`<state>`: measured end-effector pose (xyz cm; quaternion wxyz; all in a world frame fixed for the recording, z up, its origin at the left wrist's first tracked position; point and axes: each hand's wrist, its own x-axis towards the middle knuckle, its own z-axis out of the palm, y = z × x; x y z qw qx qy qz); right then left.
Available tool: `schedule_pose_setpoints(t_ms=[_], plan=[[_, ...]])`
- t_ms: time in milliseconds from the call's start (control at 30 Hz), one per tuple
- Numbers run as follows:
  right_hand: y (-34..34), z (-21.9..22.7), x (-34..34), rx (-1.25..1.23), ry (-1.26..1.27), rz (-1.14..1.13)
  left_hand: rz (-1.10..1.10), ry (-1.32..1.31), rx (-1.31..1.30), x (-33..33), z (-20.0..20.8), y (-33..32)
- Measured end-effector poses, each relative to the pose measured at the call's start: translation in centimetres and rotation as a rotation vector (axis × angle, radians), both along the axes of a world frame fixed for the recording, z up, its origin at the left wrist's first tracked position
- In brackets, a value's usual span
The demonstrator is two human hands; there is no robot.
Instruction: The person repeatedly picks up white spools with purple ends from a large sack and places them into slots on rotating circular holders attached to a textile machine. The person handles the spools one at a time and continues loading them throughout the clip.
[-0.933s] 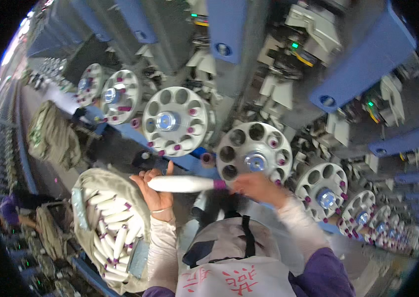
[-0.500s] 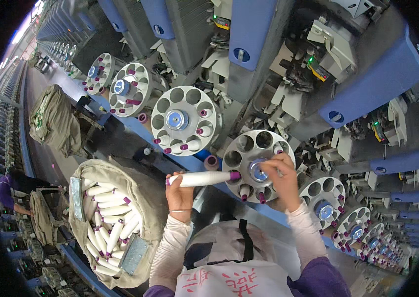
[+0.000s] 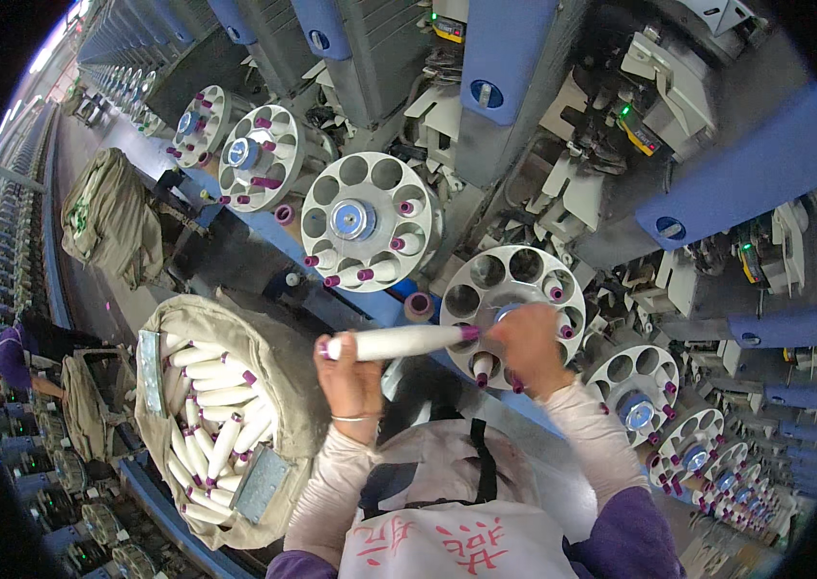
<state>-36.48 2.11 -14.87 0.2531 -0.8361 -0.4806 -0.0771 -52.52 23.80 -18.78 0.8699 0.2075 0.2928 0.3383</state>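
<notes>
My left hand (image 3: pixel 348 381) is closed around the lower end of a yarn bobbin (image 3: pixel 397 342), wound in white with purple tube ends. The bobbin lies nearly level, its right tip pointing at my right hand (image 3: pixel 532 349). My right hand is closed, fingers curled together and a little blurred, close to that tip; anything pinched in them is too small to make out. Behind it stands a round white bobbin magazine (image 3: pixel 508 267) with a blue hub partly hidden by my fingers. Several of its pockets hold bobbins with purple tips; others are bare.
A canvas sack (image 3: pixel 285 386) full of white bobbins stands at my left. More magazines (image 3: pixel 324 205) line the machine to both sides, below blue machine panels (image 3: pixel 500 58). Farther left are another canvas sack (image 3: pixel 111 217) and a bending person in purple (image 3: pixel 13 359).
My right hand has shifted slightly left and down toward the bobbin's tip, its fingers curling closer. The bobbin in my left hand has risen a little. The whole view has shifted slightly.
</notes>
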Motion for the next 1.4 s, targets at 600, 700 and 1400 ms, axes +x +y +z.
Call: schedule_pose_setpoints(t_ms=[600,700,1400], plan=[[-4.5,-2.7,1.1,0.227,0.165,-0.241,-0.423,0.167,-1.033,6.9,-5.1,-9.5],[-3.7,-1.4,0.6,0.298,0.185,-0.275,-0.598,0.290,-0.580,5.8,-0.9,-9.0],[42.1,-10.6,-27.7,-0.476,0.135,0.244,-1.228,1.039,1.300,-34.7,-6.1,22.6]])
